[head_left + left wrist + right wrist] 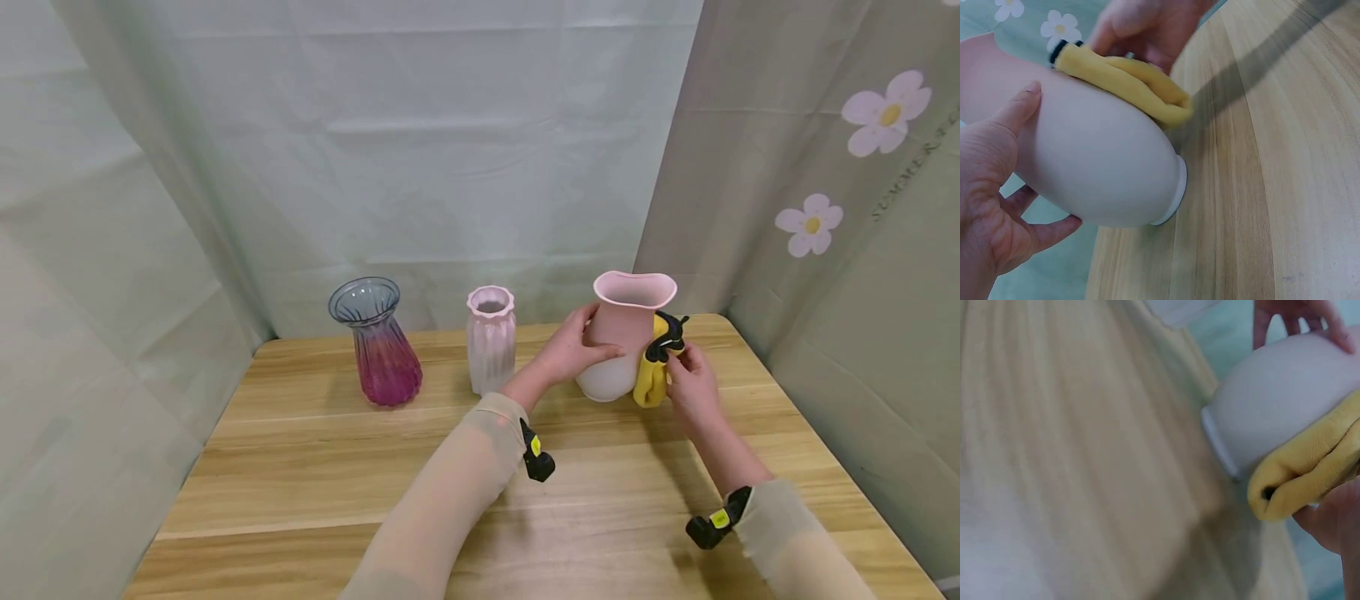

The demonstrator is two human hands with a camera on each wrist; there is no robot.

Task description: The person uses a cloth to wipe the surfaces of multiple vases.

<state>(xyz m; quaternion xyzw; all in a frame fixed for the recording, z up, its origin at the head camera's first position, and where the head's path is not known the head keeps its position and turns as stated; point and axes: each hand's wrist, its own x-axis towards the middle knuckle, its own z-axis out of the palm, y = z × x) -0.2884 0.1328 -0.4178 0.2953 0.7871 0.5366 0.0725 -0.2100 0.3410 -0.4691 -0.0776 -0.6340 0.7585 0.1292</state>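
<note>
A pink-to-white vase point(628, 333) with a wavy rim is at the table's back right. My left hand point(567, 348) holds it from the left side, thumb on the near face and fingers spread around the body, as the left wrist view shows on the vase point(1097, 150). In my right hand point(693, 385) is a folded yellow cloth with black edging point(651, 379), pressed to the vase's right side. The right wrist view shows the thick folds of the cloth point(1310, 465) along the vase wall. Whether the vase's base touches the table is hard to tell.
A ribbed glass vase point(386, 358), blue-grey above and magenta below, stands at the back left of the wooden table point(315, 483). Between it and the pink vase is a slim pale pink fluted vase point(491, 346). Pale curtains point(450, 167) hang behind and beside the table.
</note>
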